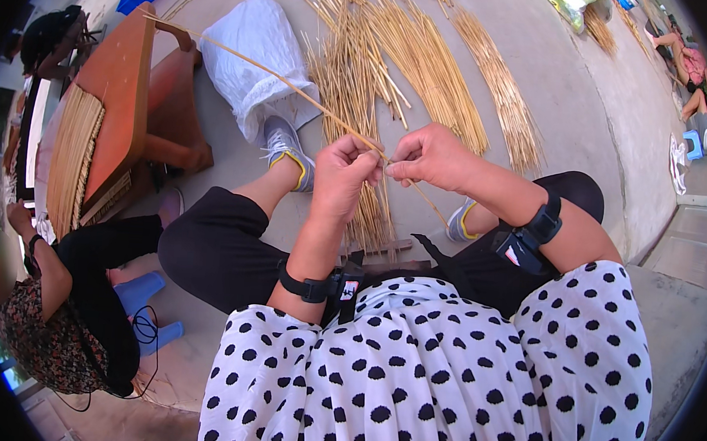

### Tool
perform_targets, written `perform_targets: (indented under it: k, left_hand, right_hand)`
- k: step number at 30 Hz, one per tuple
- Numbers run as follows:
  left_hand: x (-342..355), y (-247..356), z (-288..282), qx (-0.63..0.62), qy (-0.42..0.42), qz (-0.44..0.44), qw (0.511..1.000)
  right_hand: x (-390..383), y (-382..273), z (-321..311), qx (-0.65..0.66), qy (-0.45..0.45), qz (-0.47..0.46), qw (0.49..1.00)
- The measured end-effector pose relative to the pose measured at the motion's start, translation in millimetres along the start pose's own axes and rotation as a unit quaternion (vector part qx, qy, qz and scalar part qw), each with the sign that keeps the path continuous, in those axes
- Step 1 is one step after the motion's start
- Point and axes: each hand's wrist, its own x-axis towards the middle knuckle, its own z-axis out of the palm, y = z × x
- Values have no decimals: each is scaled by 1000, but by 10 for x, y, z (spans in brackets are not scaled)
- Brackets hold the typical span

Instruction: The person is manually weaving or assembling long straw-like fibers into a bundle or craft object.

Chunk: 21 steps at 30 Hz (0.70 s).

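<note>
Between the knees of the seated person, above the floor [592, 204], one long tan stalk [334, 120] runs slantwise through both hands. The left hand [345, 171] has its thumb and fingers closed round it; the right hand [430, 156] holds thumb and forefinger pinched together just beside, but whether those tips grip the stalk itself or some thin part of it I cannot tell. The upper end passes in front of a white sack [255, 41] and lines up with the top corner of a brown chair [124, 106]; whether it touches there is unclear. The lower end slopes down toward the right shoe [460, 221].

Loose piles of stalks [429, 70] lie on the floor beyond the hands, and a neat row of cut stalks [75, 152] sits along the chair's near edge, close to a co-worker [60, 306].

The weak spot, I judge, is the short stretch at the fingertips: bending it sharply there could crack something this slim. The long upper part, unsupported, could swing and knock the chair's corner or snag the sack if the left grip slackens. A splintered edge could also prick bare fingertips.
</note>
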Motion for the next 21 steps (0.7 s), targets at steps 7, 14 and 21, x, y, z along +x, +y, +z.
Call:
perform_targets:
  k: [7,14,21]
  left_hand:
    - [-20,-23,3,-20,3,7,1000]
    - [-7,44,-91,-98,-33,31,994]
    - [-12,-3,-96,-64,-24,16,998]
  right_hand:
    - [11,-3,-2,-110,5,-50,993]
    - [-25,-158,-58,181,-106,58,976]
    - [14,-111,-41,121,-85,48,988]
